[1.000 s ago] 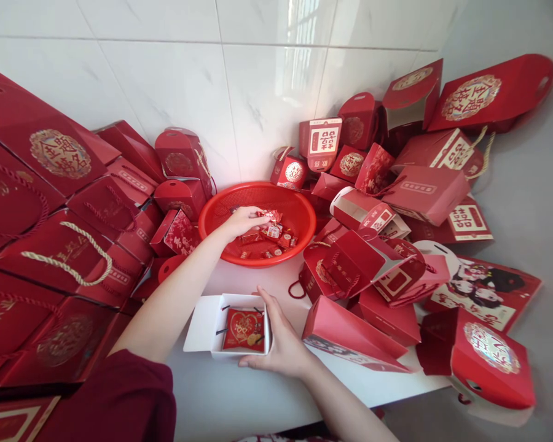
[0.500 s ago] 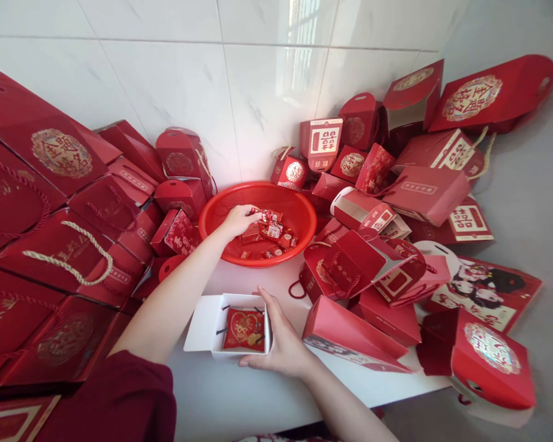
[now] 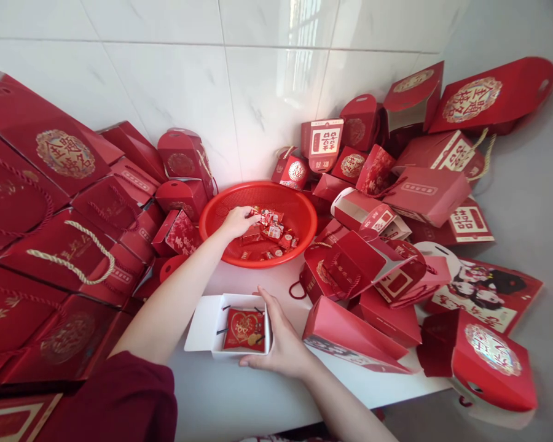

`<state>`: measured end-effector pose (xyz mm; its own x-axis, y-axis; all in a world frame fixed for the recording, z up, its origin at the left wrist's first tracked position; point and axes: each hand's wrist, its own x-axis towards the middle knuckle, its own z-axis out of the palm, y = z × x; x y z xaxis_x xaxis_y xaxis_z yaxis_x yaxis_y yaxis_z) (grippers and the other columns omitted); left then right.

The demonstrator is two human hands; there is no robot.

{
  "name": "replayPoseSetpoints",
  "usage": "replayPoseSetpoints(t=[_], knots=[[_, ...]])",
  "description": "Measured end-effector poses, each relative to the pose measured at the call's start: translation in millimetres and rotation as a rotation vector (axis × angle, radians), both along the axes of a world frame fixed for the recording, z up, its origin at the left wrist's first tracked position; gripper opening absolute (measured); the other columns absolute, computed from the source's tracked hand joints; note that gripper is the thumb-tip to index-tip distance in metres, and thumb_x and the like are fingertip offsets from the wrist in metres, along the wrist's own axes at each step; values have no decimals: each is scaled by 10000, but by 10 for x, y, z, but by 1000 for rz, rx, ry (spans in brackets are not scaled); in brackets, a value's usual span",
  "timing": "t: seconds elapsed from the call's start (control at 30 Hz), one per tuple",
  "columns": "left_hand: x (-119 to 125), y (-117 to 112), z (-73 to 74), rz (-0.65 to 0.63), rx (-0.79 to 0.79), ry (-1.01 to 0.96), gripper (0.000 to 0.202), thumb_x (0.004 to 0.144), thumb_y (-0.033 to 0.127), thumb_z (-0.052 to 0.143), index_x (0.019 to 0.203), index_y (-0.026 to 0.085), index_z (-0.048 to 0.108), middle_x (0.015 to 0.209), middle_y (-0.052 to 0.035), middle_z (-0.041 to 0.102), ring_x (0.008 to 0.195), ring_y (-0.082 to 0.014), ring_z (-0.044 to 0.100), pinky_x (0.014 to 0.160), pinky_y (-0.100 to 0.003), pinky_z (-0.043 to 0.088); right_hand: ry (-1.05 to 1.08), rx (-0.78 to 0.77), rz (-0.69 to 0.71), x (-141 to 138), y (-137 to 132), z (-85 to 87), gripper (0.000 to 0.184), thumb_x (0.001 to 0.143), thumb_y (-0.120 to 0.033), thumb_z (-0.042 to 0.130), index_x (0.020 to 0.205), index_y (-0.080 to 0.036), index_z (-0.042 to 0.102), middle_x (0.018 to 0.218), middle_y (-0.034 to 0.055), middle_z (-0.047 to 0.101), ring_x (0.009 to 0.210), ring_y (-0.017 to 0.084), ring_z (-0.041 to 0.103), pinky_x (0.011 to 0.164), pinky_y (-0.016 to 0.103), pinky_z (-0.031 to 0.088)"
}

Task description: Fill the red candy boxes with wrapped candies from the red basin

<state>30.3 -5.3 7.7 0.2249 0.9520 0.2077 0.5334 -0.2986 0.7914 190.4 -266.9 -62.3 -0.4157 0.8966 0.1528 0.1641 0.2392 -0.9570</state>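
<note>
My left hand [image 3: 239, 222] reaches into a red plastic basket [image 3: 211, 212], its fingers closed on small red-and-white wrapped candies [image 3: 273, 232]. Which pieces it grips is partly hidden by the fingers. On the table, my right hand [image 3: 286, 344] holds an open white-lined paper box [image 3: 204, 325] by its right side, thumb on the near edge and fingers along the far one. Inside the box lies a red packet [image 3: 243, 328] with a gold heart print. Dark cord ends poke through the box walls.
Red gift boxes [image 3: 64, 153] with rope handles are stacked on the left. A loose pile of more red boxes [image 3: 364, 264] covers the right side of the white table [image 3: 239, 393]. A tiled wall [image 3: 166, 92] rises behind the basket.
</note>
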Motion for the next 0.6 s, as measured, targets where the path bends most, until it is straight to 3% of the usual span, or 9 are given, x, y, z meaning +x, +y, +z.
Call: replayPoseSetpoints(t=[0.2,0.37,0.47,0.6], knots=[[-38,-127,20,-44,14,-57,283,723,395,721,823,130,715,799,-57,745,768,-202,673,705,-288,503,3,-25,-6,7,-3,13,1278,599,-496,889,1577,-230,110,1585,157,253,1478,302,276,1211,468,260],[-68,-376,252,-121,61,-103,339,749,439,729,888,130,723,956,-88,756,867,-203,684,829,-310,513,27,-29,-10,18,-19,-21,1256,622,-480,881,1580,-247,102,1599,156,232,1478,308,279,1205,489,257],[-118,-696,453,-128,102,-95,339,750,424,748,921,131,740,986,-85,753,922,-218,674,883,-325,496,33,-2,-12,30,-27,-38,1253,628,-494,877,1580,-255,98,1604,150,219,1486,299,263,1212,484,238],[-260,-1368,623,-209,27,-9,348,769,438,752,982,163,764,977,-71,761,927,-233,683,865,-334,506,43,30,-22,26,-31,-79,1235,642,-514,864,1580,-265,100,1607,140,211,1491,296,248,1216,497,216]])
